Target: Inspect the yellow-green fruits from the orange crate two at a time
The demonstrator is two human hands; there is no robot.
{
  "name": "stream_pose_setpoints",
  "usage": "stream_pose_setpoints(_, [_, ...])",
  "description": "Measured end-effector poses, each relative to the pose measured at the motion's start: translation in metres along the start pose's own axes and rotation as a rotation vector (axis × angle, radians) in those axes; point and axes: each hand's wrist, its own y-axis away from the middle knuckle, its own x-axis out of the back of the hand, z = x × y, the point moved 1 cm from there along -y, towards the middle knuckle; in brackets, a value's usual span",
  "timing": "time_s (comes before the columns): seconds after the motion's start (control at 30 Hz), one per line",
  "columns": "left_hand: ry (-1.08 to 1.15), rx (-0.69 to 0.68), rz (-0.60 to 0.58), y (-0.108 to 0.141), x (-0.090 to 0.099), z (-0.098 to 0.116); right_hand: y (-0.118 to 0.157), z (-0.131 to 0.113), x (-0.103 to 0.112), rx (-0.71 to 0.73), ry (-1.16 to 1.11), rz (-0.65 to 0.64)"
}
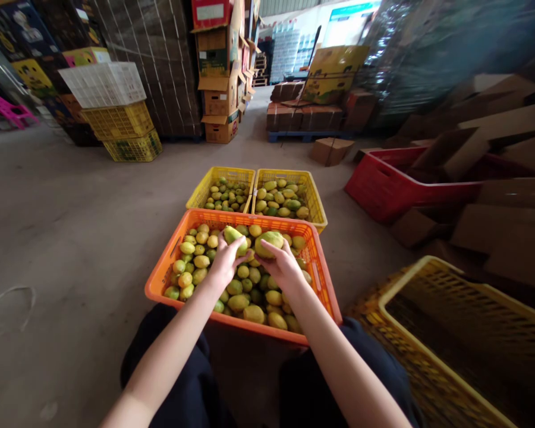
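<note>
Above the near orange crate [326, 273], the fingers of the left hand [224, 260] grasp the left fruit [234, 236], those of the right hand [284, 263] the right fruit [270, 240]. Both seem light, firm, maybe slippery; the middle gives safest hold.

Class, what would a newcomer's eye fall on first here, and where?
The bright orange crate of fruit, at the centre. Over it, the left hand holds a pale green fruit and the right hand another. Two yellow crates stand side by side just beyond.
</note>
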Motion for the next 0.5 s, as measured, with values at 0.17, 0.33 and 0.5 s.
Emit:
stream_pose_setpoints(0.17, [-0.146,-0.270,-0.042,0.007,-0.002,0.005,0.007,-0.001,-0.003,0.285,0.204,-0.043])
stream_pose_setpoints(0.33, [-0.211,-0.407,-0.095,0.014,-0.005,0.011,0.010,-0.004,-0.003,0.437,0.276,-0.025])
stream_pose_setpoints(0.5, [-0.507,-0.600,-0.121,0.012,0.000,0.011,0.007,-0.005,-0.001,0.577,0.461,-0.033])
